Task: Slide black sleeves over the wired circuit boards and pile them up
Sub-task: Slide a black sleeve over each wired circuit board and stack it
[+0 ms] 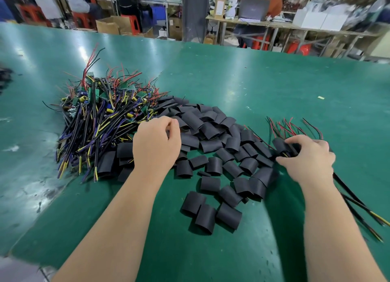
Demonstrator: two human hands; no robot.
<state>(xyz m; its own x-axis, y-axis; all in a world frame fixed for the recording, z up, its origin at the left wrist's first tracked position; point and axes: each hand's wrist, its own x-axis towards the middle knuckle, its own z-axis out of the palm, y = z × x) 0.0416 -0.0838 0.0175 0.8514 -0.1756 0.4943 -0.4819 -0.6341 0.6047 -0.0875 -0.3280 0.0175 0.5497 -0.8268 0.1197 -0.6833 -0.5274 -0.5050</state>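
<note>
The green table (263, 77) is a smooth, glossy mat, scuffed and streaked at its left; its near and side edges are cut off, and the workshop behind it is blurred. On its left lies the heap of wired circuit boards (99, 117), a bristly tangle of black, yellow, purple and red leads with small green boards half buried inside. Touching it on the right, the black sleeves (211, 146) spread towards the near edge: short, matte, flattened tubes, overlapping so that many are partly covered. The left hand (157, 142) rests where the heap meets the sleeves, fingers curled under; its own back hides whether they pinch anything. The right hand (310, 157) grips a bunch of sleeved boards (281, 145) at the sleeves' right edge. Thin red and black wires fan out beyond the bunch, and its black cables (358, 205) trail under the wrist to the frame's right edge.
</note>
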